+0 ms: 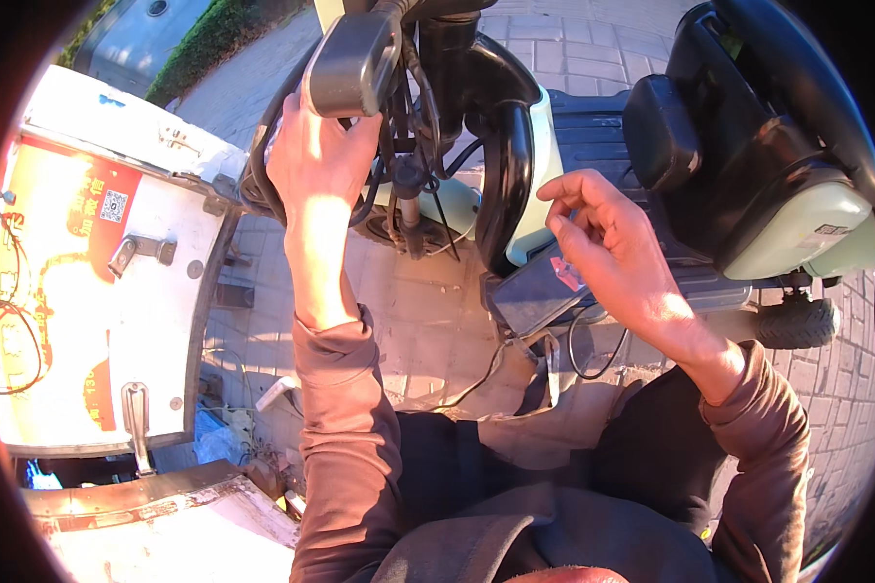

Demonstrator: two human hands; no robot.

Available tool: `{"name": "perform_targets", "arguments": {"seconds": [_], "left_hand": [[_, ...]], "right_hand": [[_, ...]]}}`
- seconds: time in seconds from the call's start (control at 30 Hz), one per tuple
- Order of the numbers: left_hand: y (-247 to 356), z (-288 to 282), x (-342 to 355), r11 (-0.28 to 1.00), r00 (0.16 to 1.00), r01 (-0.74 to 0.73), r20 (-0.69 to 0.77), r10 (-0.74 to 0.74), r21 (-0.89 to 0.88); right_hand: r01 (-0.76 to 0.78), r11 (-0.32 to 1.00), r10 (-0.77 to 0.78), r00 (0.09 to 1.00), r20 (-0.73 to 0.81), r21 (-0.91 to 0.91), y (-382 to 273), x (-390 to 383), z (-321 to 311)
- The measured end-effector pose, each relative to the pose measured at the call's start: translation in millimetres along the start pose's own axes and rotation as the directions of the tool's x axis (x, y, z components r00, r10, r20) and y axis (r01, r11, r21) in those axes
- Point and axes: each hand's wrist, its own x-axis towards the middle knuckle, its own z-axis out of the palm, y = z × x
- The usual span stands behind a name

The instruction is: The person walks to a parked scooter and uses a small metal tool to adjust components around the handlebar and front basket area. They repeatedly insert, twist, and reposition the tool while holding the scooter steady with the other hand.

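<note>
My left hand (318, 155) reaches up beneath a dark grey housing (350, 60) at the front of a pale green and black scooter (533, 131), closed beside hanging black cables (403, 126); what its fingers grip is hidden. My right hand (598, 233) hangs in the air right of the front panel, fingers loosely bent and apart, holding nothing visible. Below it lies a dark flat panel (535, 301) with a pink patch and a cable nearby. A metal fork tube (410, 219) shows between my hands.
At left stands a white box (156, 350) with red signage and latches; a worn white surface (175, 534) lies below it. The scooter's black seat (661, 131) and small rear wheel (795, 323) are at right. Brick paving (846, 418) surrounds them; a hedge (190, 53) is behind.
</note>
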Motion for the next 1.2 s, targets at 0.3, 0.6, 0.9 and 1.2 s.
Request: {"name": "perform_targets", "arguments": {"seconds": [0.3, 0.6, 0.9, 1.2], "left_hand": [[36.4, 8.5, 2.0, 0.928, 0.995, -0.084, -0.084, 0.057, -0.364], [54.3, 44.5, 19.3, 0.901, 0.886, -0.316, -0.432, 0.168, -0.298], [63.8, 67.7, 35.8, 0.9, 0.764, -0.309, -0.643, 0.043, -0.307], [67.2, 64.1, 33.0, 0.914, 0.789, -0.282, -0.612, 0.049, -0.291]], "right_hand": [[0.04, 0.996, -0.036, 0.998, 0.049, -0.074, -4.6, -4.2, -0.9], [0.024, 0.999, -0.021, 0.996, 0.091, -0.039, -14.2, -5.5, -3.9], [0.065, 0.998, -0.061, 0.99, 0.127, -0.026, -11.1, -7.9, -4.8], [0.039, 0.999, -0.033, 0.989, 0.147, -0.038, -12.6, -7.4, -1.2]]}}
